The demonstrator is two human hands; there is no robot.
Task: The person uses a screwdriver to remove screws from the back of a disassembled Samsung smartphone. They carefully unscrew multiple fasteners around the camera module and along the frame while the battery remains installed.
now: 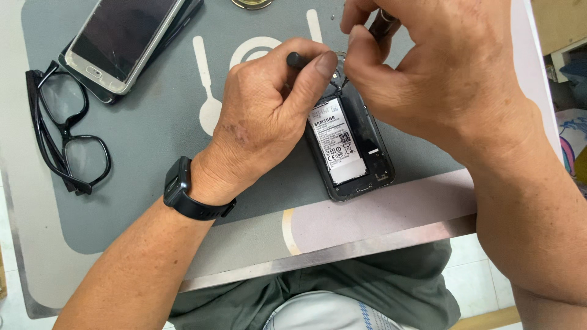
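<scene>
An opened black phone [358, 156] lies back-up on the grey mat [159, 159], its white-labelled battery [337, 142] exposed. My left hand [263, 119] rests on the phone's left upper side, thumb pressed near its top, with a dark rod-like tool [298, 60] under the thumb. My right hand [434, 67] hovers over the phone's top end, fingers pinched on a thin dark tool [382, 23]; the tip and the phone's upper part are hidden by my fingers. A black watch [180, 192] sits on my left wrist.
A silver phone with a cracked screen [122, 40] lies stacked on dark phones at the top left. Black glasses [64, 131] sit folded at the left. A round metal object [251, 3] is at the top edge. The table's metal front edge [342, 250] runs below the mat.
</scene>
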